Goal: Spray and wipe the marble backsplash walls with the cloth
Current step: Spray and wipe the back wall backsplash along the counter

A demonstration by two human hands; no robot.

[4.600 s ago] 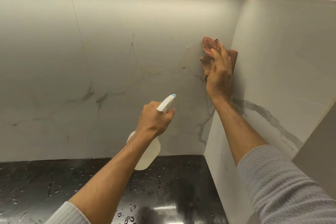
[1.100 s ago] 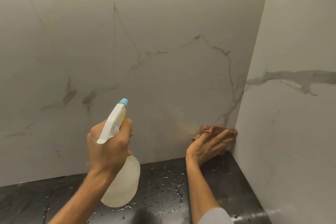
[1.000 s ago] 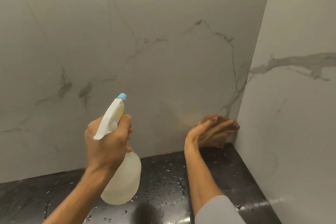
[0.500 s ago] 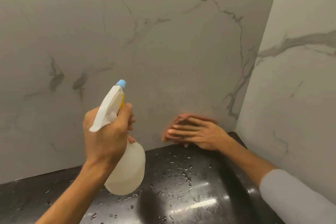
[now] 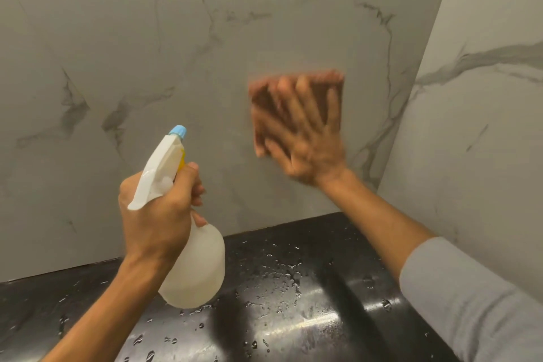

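The right hand [image 5: 305,138] lies flat with fingers spread, pressing the reddish cloth [image 5: 293,94] against the far marble backsplash wall [image 5: 205,53], likely to spread pressure across the wipe; it is motion-blurred. The left hand [image 5: 158,209] is wrapped closed around the spray bottle [image 5: 191,261], held above the wet black counter [image 5: 293,303], nozzle aimed at the wall, ready to spray.

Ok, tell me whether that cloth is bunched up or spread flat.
Spread flat. The reddish cloth lies open against the back marble wall under the right hand with splayed fingers; blur hides any folds.
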